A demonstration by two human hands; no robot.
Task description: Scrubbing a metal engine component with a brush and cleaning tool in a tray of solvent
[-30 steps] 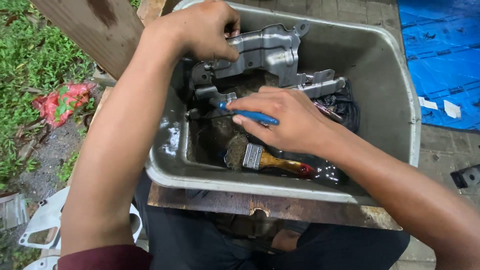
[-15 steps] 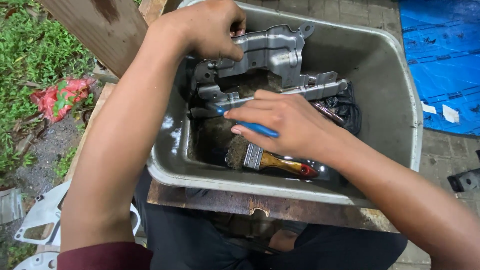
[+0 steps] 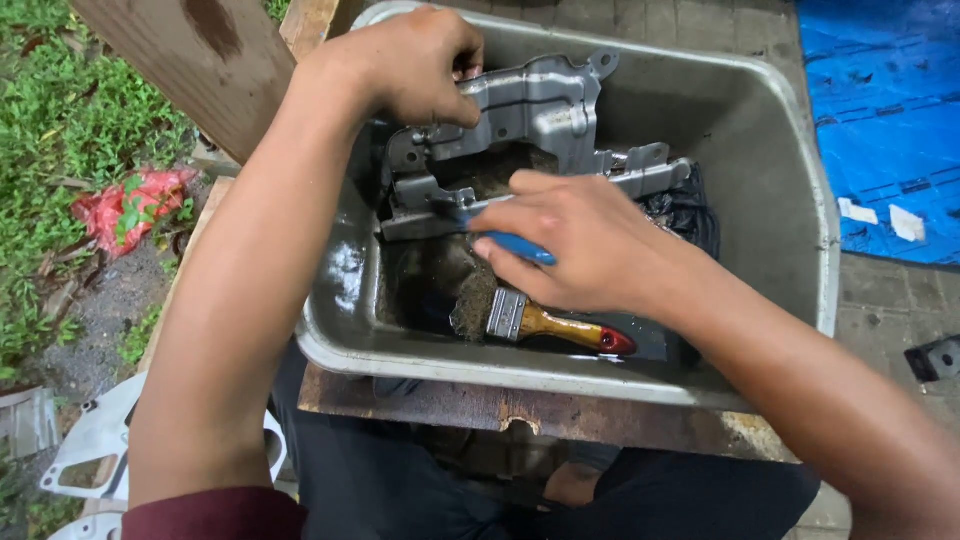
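My left hand (image 3: 420,65) grips the top edge of a grey cast metal part (image 3: 540,110) and holds it tilted inside a grey plastic tub (image 3: 760,130). A blue-handled brush (image 3: 515,243) is in my right hand (image 3: 590,245), its head pressed against the lower left of the part. Dark dirty liquid covers the tub's bottom. A paintbrush with a wooden handle and red tip (image 3: 560,327) lies in that liquid, just below my right hand.
The tub rests on a rusty metal plate (image 3: 520,410) over my lap. A wooden plank (image 3: 200,60) leans at upper left, grass and a red plastic scrap (image 3: 135,205) beside it. A blue tarp (image 3: 885,110) lies at right, white parts (image 3: 95,450) at lower left.
My right hand has shifted slightly along the part with the blue brush. The left hand keeps its hold on the part.
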